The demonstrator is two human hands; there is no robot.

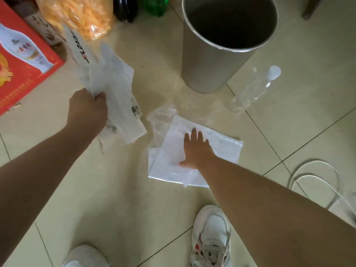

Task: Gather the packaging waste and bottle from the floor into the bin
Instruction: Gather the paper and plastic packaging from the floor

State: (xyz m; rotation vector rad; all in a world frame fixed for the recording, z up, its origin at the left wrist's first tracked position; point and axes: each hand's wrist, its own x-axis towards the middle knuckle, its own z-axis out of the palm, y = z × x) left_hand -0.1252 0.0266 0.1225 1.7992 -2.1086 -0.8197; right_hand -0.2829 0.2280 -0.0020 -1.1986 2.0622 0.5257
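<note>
My left hand (89, 108) is shut on a bunch of white plastic packaging bags (113, 87), lifted above the tiled floor at centre left. My right hand (194, 148) lies flat with fingers spread on a stack of white and clear flat packaging bags (221, 149) on the floor. A clear empty plastic bottle (254, 89) with a white cap lies on its side to the right of the bin. The grey metal bin (204, 66) stands upright at top centre, its dark inside open to view.
A red printed box (23, 60) sits at the left, with an orange snack bag (77, 14) behind it. Dark and green bottles (156, 5) stand at the top. A white cable (316, 180) loops at the right. My white shoes (210, 236) are at the bottom.
</note>
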